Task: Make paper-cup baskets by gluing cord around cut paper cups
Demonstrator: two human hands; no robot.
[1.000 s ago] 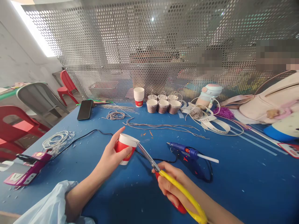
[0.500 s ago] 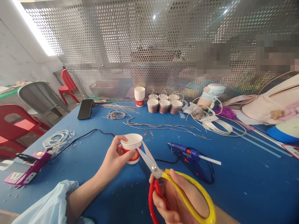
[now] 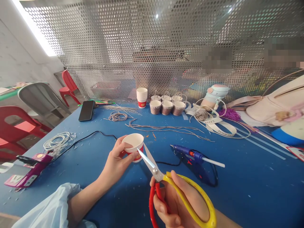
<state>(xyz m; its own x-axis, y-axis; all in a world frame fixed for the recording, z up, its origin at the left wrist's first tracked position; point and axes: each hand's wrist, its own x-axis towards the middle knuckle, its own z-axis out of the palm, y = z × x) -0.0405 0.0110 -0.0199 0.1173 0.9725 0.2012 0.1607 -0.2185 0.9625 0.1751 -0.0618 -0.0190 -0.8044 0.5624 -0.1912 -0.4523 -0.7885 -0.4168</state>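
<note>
A red and white paper cup (image 3: 135, 141) is gripped at its left side by my left hand (image 3: 118, 158), thumb in front, its open mouth tilted toward me. My right hand (image 3: 175, 202) has its fingers through the handles of a pair of scissors (image 3: 155, 171), one handle yellow and one red. The blades stand parted, their tips at the cup's right side near the rim. Whether the rim lies between the blades is hard to tell. To the right of the scissors lies a blue glue gun (image 3: 190, 153) with a clear glue stick in its back end.
Behind are a stack of paper cups (image 3: 142, 97), several cord-wrapped cups (image 3: 167, 107) and cord lengths (image 3: 166, 128). A phone (image 3: 86, 110) and a purple tape dispenser (image 3: 30, 171) lie left. Ribbon (image 3: 220, 128), a bottle (image 3: 215, 95) and a pale bag (image 3: 268, 104) are on the right.
The cup has tipped so more of its inside faces me. The scissors have shifted slightly left and up with my right hand, their blades still parted at the cup.
</note>
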